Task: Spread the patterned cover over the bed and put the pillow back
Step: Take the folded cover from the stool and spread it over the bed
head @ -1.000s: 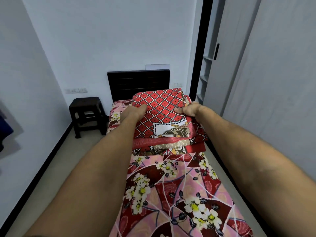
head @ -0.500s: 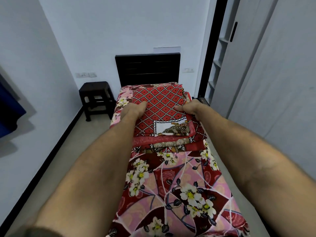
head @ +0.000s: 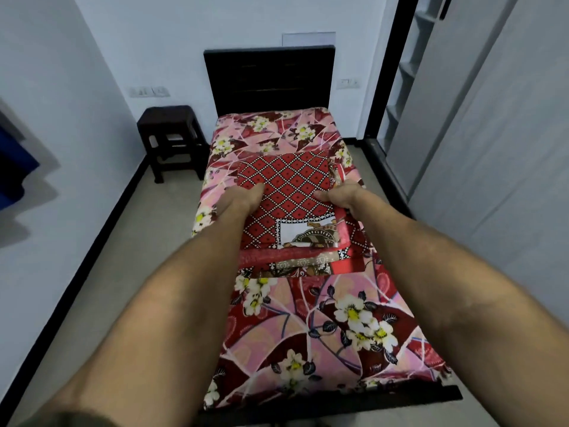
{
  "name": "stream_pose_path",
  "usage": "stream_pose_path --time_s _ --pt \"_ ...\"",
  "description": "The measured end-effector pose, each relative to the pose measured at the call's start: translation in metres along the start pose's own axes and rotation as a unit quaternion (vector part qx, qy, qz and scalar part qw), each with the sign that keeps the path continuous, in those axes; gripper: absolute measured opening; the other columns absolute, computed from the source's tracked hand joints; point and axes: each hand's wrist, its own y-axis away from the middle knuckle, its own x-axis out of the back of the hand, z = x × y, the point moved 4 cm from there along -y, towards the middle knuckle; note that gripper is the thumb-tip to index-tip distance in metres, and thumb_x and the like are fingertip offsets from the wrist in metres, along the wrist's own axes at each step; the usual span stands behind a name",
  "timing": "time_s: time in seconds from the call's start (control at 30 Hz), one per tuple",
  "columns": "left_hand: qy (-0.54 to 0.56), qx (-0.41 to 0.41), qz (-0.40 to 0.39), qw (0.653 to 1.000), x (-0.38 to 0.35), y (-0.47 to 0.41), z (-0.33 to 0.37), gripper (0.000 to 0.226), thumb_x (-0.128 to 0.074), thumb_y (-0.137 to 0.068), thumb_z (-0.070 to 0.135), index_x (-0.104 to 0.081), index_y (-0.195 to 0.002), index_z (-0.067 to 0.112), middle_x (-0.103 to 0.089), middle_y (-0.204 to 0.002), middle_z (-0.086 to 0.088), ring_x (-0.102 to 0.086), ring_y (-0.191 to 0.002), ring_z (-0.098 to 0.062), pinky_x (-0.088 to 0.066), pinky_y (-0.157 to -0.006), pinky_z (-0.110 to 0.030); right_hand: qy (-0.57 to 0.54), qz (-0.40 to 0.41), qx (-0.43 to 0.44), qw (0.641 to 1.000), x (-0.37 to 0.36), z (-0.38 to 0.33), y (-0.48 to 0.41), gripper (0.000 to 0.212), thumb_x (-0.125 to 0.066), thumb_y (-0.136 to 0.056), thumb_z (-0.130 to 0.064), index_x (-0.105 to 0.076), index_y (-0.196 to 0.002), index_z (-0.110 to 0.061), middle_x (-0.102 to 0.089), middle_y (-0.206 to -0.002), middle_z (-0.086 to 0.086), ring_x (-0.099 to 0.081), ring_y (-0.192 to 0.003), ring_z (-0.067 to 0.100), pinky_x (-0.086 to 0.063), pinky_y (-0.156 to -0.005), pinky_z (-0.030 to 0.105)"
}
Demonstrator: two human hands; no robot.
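A narrow bed (head: 308,334) with a black headboard (head: 269,78) wears a pink and maroon flowered sheet. In the bed's middle sits a stack: a red diamond-patterned pillow (head: 289,186) on top of a folded red patterned cover (head: 311,260). My left hand (head: 238,200) grips the stack's left side and my right hand (head: 341,195) grips its right side. Both thumbs press on the pillow's top. The fingers are hidden under the stack. I cannot tell whether the stack rests on the sheet or hangs just above it.
A dark stool (head: 169,140) stands left of the bed's head against the wall. A white wardrobe (head: 492,134) with open shelves runs along the right side. Narrow strips of grey floor (head: 123,257) lie on both sides of the bed. Something blue (head: 12,167) hangs at far left.
The stack has come from near the headboard toward the bed's middle, in both hands. The view has tilted down, so the head end of the sheet now lies bare.
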Motion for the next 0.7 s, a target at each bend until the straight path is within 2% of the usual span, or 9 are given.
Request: stream_pose_path --time_s 0.13,0.27,0.4,0.5,0.57,0.63,0.7 --pt "-0.026 0.007 -0.008 1.000 -0.019 -0.012 -0.034 0.078 -0.048 -0.091 0.067 -0.058 -0.135 0.003 -0.060 -0.137 -0.016 -0.057 -0.122 -0.037 -0.045 -0.099 -0.038 0.016 0.009 0.002 1.000 -0.024 0.021 0.001 0.092 -0.082 -0.079 -0.046 -0.035 -0.147 -0.007 -0.045 -0.149 0.018 -0.046 -0.135 0.039 -0.038 -0.113 0.049" --pt "-0.049 0.010 -0.009 0.999 -0.036 -0.022 -0.061 0.076 -0.049 -0.091 0.066 -0.059 -0.132 0.002 -0.062 -0.134 -0.016 -0.059 -0.119 -0.036 -0.044 -0.089 -0.034 0.005 0.012 -0.006 1.000 -0.050 0.054 -0.004 0.090 -0.080 -0.081 -0.044 -0.034 -0.148 -0.005 -0.041 -0.153 0.019 -0.041 -0.140 0.038 -0.032 -0.118 0.047" --pt "-0.046 0.021 -0.017 0.999 -0.059 -0.032 -0.092 0.073 -0.051 -0.092 0.065 -0.061 -0.129 0.002 -0.063 -0.133 -0.016 -0.060 -0.118 -0.036 -0.043 -0.087 -0.035 -0.014 0.013 -0.017 1.000 -0.075 0.086 -0.018 0.081 -0.085 -0.075 -0.045 -0.048 -0.137 -0.009 -0.054 -0.144 0.014 -0.050 -0.132 0.034 -0.036 -0.115 0.044" --pt "-0.053 0.028 -0.027 0.998 -0.085 -0.040 -0.120 0.075 -0.050 -0.092 0.065 -0.061 -0.129 0.001 -0.062 -0.134 -0.018 -0.059 -0.120 -0.037 -0.045 -0.094 -0.036 -0.023 0.011 -0.024 0.999 -0.089 0.115 -0.032 0.067 -0.084 -0.079 -0.037 -0.054 -0.131 -0.007 -0.059 -0.135 0.007 -0.053 -0.127 0.029 -0.038 -0.111 0.035" --pt "-0.051 0.039 -0.036 0.997 -0.102 -0.040 -0.137 0.077 -0.050 -0.091 0.066 -0.059 -0.130 0.000 -0.061 -0.134 -0.018 -0.059 -0.121 -0.037 -0.045 -0.097 -0.038 -0.016 0.007 -0.031 0.999 -0.098 0.136 -0.039 0.061 -0.085 -0.078 -0.038 -0.059 -0.126 -0.009 -0.063 -0.123 0.000 -0.058 -0.116 0.024 -0.041 -0.106 0.032" --pt "-0.044 0.054 -0.038 0.997 -0.119 -0.043 -0.155 0.077 -0.052 -0.091 0.066 -0.059 -0.130 0.000 -0.062 -0.133 -0.017 -0.060 -0.120 -0.036 -0.046 -0.095 -0.037 -0.018 -0.006 -0.033 0.999 -0.110 0.157 -0.053 0.060 -0.090 -0.068 -0.043 -0.065 -0.116 -0.016 -0.071 -0.118 0.001 -0.067 -0.104 0.023 -0.050 -0.102 0.037" --pt "-0.042 0.064 -0.042 0.996 -0.136 -0.047 -0.173 0.075 -0.053 -0.091 0.064 -0.059 -0.129 -0.001 -0.062 -0.132 -0.018 -0.061 -0.118 -0.037 -0.046 -0.093 -0.036 -0.032 -0.013 -0.037 0.999 -0.121 0.185 -0.074 0.057 -0.092 -0.065 -0.039 -0.067 -0.112 -0.017 -0.074 -0.110 0.003 -0.071 -0.096 0.022 -0.057 -0.094 0.039"
